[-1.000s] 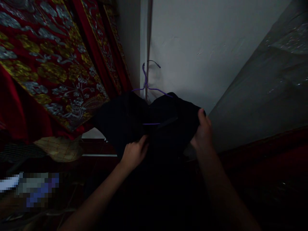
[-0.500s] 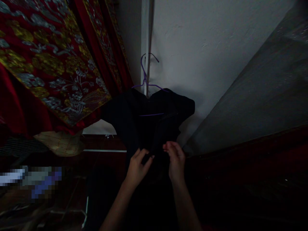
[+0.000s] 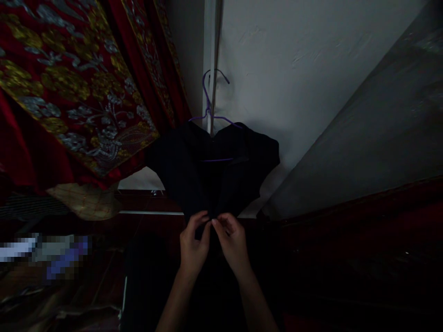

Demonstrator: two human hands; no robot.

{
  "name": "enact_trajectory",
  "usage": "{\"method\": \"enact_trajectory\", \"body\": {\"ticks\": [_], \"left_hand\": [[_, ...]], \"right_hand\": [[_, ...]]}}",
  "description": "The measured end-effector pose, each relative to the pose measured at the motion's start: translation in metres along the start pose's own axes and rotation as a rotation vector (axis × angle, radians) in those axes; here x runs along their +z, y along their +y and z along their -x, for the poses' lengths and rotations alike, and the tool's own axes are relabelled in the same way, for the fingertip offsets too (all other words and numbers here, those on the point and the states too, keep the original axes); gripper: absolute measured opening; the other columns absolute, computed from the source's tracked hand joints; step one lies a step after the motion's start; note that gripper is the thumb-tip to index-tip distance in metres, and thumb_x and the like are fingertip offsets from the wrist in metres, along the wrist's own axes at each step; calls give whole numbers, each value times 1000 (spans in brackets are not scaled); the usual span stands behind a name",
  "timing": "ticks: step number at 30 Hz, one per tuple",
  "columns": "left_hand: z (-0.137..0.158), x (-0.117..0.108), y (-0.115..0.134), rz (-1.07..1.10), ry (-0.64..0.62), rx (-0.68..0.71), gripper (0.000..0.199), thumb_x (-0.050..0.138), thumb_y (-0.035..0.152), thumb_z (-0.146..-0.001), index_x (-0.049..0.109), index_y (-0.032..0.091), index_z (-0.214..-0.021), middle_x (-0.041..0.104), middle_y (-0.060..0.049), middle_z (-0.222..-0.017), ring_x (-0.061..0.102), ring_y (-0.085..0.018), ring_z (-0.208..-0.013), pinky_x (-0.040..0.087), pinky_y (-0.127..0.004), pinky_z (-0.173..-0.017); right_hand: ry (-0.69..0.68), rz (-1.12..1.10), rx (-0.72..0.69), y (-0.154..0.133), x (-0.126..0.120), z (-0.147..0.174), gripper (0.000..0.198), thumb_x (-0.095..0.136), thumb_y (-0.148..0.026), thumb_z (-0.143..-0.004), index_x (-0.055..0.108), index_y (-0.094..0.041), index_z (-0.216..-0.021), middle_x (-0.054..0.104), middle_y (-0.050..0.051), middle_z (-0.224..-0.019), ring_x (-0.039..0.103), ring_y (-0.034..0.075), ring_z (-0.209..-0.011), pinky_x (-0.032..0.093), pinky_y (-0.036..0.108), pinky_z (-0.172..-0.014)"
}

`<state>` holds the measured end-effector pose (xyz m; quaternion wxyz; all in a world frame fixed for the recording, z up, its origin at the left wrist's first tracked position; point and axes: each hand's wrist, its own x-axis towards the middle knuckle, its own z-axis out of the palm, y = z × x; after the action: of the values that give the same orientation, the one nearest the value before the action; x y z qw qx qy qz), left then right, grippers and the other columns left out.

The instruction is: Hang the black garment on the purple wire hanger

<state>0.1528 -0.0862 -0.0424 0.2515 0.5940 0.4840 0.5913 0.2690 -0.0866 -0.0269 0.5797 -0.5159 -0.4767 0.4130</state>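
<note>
A dark, short-sleeved shirt [image 3: 173,166] with its neck opening apart hangs on a purple hanger [image 3: 206,94], hooked at a pale vertical edge. My left hand [image 3: 194,240] pinches the shirt's front where the two sides of the opening meet. Close against it, my right hand [image 3: 231,237] pinches the cloth at the same spot, thumb and fingertips nearly touching those of the left. Whatever small part lies between the fingertips is too dark to make out. The lower part of the shirt is lost in shadow.
Red cloth with gold and silver embroidery [image 3: 86,87] hangs at upper left. A pale wall [image 3: 294,69] stands behind the hanger, with a grey translucent sheet [image 3: 374,138] slanting at right. A beige checked cloth [image 3: 90,200] shows below the red one. Lower left is partly pixelated.
My right hand has moved left and down to the shirt's front, meeting my left hand. My left hand has turned slightly more upright, still at the opening.
</note>
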Motion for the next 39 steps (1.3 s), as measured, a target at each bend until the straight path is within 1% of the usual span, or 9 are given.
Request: {"method": "enact_trajectory", "body": {"ticks": [5, 10, 15, 20, 24, 27, 29, 33, 39], "left_hand": [[3, 2, -3, -16, -30, 30, 18, 62, 21, -92, 74, 22, -106, 79, -6, -99, 77, -21, -91, 63, -31, -82], [4, 5, 4, -15, -20, 34, 16, 66, 20, -90, 77, 22, -101, 80, -5, -97, 77, -21, -89, 62, -32, -81], [1, 2, 13, 7, -23, 31, 15, 66, 19, -90, 78, 23, -98, 78, -4, -91, 75, -20, -83, 61, -31, -74], [0, 1, 13, -2, -5, 11, 10, 68, 21, -89, 77, 22, -92, 77, -4, -86, 73, -20, -80, 59, -31, -73], [2, 5, 10, -6, 27, 12, 12, 65, 20, -89, 76, 22, -93, 76, -4, -87, 72, -21, -82, 58, -32, -75], [5, 9, 11, 1, 24, 6, 16, 62, 18, -89, 75, 22, -97, 73, -4, -87, 71, -20, -81, 57, -30, -72], [4, 11, 13, 4, 19, 5, 17, 60, 17, -90, 74, 22, -98, 71, -4, -86, 69, -19, -81, 56, -30, -73], [1, 15, 12, 0, -15, 9, 15, 56, 16, -93, 70, 21, -91, 68, -3, -84, 67, -19, -80, 54, -29, -73], [8, 37, -11, -44, -70, -4, 10, 58, 20, -93, 67, 20, -89, 68, -5, -82, 68, -21, -79, 52, -31, -72]], "right_hand": [[-52, 32, -22, 0, -7, 1, 21, 71, -41, -86, 61, -23, -86, 65, 2, -81, 64, 19, -79, 49, 30, -71], [-131, 20, -4, -1, -11, 0, 32, 57, -46, -96, 57, -22, -76, 57, -1, -73, 57, 16, -71, 45, 28, -66], [-101, -7, 7, -2, -9, 1, 25, 61, -47, -94, 57, -23, -87, 60, -1, -79, 59, 17, -75, 47, 28, -69], [-187, 21, 33, -9, -12, 0, 32, 59, -51, -94, 59, -22, -79, 53, -3, -62, 52, 14, -58, 41, 26, -56], [-243, -55, 147, -17, -16, -3, 31, 67, -50, -86, 64, -21, -76, 55, -4, -55, 49, 12, -50, 38, 25, -50], [-293, -147, 275, -24, -15, -7, 32, 66, -49, -81, 68, -19, -71, 54, -3, -47, 44, 10, -41, 30, 23, -42], [-287, -182, 300, -29, -13, -10, 32, 66, -47, -78, 70, -17, -66, 53, -2, -43, 41, 9, -37, 25, 22, -40], [-218, -223, 232, -47, -7, -32, 28, 67, -42, -74, 70, -17, -60, 56, 0, -41, 39, 8, -33, 21, 22, -38], [-93, -286, -26, -110, 7, -108, 19, 66, -32, -70, 70, -16, -59, 59, 1, -44, 43, 7, -36, 21, 21, -37]]}}
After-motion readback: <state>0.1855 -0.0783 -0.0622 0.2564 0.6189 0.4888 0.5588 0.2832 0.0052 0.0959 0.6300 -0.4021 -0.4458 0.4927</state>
